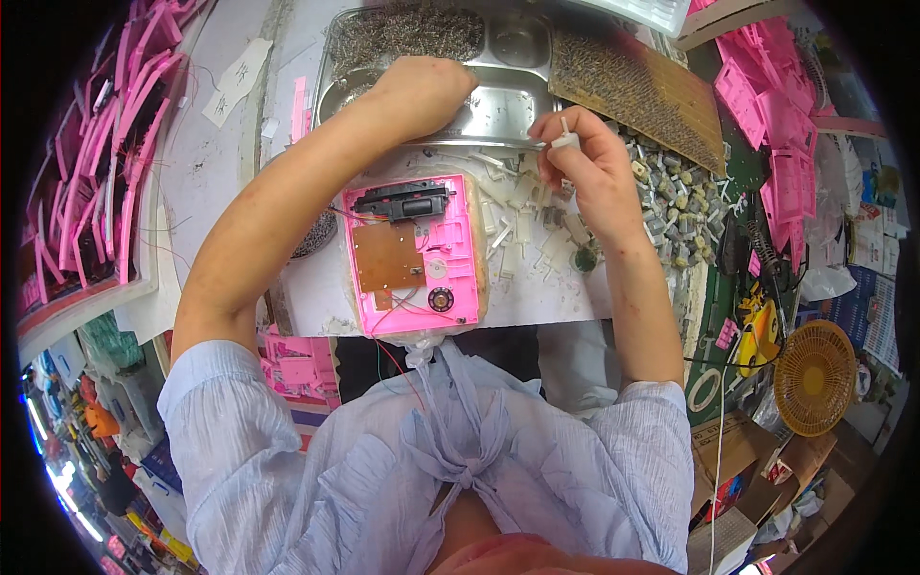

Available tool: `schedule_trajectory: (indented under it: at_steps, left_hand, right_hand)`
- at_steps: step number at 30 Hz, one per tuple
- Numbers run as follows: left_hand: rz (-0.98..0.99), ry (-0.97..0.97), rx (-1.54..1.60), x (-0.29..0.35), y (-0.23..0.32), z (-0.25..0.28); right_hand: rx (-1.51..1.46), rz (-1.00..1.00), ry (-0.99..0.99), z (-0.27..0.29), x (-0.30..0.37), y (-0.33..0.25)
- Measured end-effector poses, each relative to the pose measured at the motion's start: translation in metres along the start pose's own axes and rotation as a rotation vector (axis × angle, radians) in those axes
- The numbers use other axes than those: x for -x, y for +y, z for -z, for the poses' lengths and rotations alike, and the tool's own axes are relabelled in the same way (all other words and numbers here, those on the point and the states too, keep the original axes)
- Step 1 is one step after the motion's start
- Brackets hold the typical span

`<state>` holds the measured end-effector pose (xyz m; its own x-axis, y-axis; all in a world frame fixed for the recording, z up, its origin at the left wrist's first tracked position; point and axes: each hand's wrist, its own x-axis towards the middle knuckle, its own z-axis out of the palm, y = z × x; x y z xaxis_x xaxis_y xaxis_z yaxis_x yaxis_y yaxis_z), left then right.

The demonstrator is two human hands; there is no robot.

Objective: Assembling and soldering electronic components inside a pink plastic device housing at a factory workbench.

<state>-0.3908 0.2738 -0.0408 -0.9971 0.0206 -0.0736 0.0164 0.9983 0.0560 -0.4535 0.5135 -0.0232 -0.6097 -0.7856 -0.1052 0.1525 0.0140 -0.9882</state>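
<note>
My left hand (417, 96) reaches over a divided steel tray (508, 88), curled closed with its fingertips turned down and mostly hidden. Whatever it may pinch cannot be made out. Just right of the tray's near edge, my right hand (596, 171) pinches a small white plastic part with a thin stem (565, 140). Below my hands lies an open pink plastic housing (458, 254) on a padded, plastic-wrapped base. It holds a brown circuit board (387, 257), a black mechanism (402, 201) and a small round speaker (441, 300), with thin wires trailing toward me.
Tiny metal pieces (407, 34) fill the tray's far-left compartment. A board studded with small pins (637, 86) lies right of it, above a heap of small grey-and-yellowish parts (671, 201). White plastic pieces (517, 230) are scattered nearby. Pink housings (105, 144) stack at left; a soldering iron (757, 240) hangs at right.
</note>
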Motion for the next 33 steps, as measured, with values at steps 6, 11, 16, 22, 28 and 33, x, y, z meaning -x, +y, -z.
schedule_trajectory:
  at_steps: [6, 11, 16, 22, 28, 33]
  left_hand:
    - [-0.234, 0.381, 0.459, 0.023, 0.008, 0.019]
    - [-0.113, 0.393, 0.789, 0.05, 0.021, 0.035]
    - [-0.049, 0.358, 0.904, 0.066, 0.019, 0.03]
    - [0.358, -0.188, 1.582, 0.06, 0.02, 0.035]
    - [0.429, -0.201, 1.407, 0.058, 0.018, 0.034]
    - [0.393, -0.194, 1.219, 0.059, 0.017, 0.051]
  right_hand:
    - [0.344, -0.087, 0.094, -0.017, -0.039, 0.0]
    - [0.142, -0.136, -0.087, -0.018, -0.049, -0.006]
    - [-0.205, -0.127, -0.123, -0.022, -0.04, 0.002]
    - [0.223, 0.439, 0.048, -0.035, -0.035, 0.02]
    - [0.709, 0.931, 0.005, -0.036, -0.031, 0.009]
    - [0.637, 0.841, -0.024, -0.039, -0.025, 0.006]
